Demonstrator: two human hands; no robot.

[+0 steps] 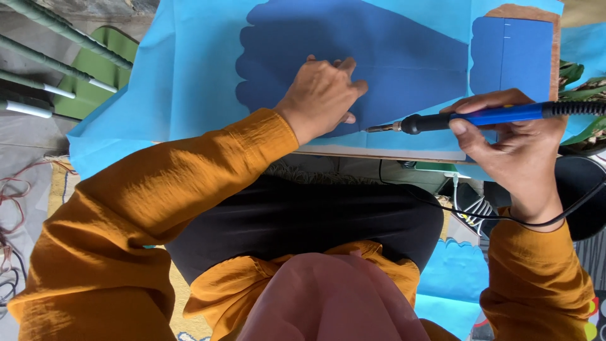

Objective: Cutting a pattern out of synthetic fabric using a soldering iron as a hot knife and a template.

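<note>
My left hand (323, 95) lies flat, fingers curled, on a dark blue fabric piece with a scalloped edge (379, 50), which lies on a light blue cloth (189, 69). My right hand (517, 142) grips a soldering iron with a blue and black handle (492, 115). Its metal tip (379, 128) points left and touches the lower edge of the dark blue piece, just right of my left hand. A black cord (505, 218) runs from the iron down past my right wrist.
A smaller dark blue rectangle (511, 53) lies on a brown board at the upper right. The cloth rests on a board whose edge (353, 153) faces my lap. Green metal bars (57, 57) and loose wires (12, 208) sit at the left.
</note>
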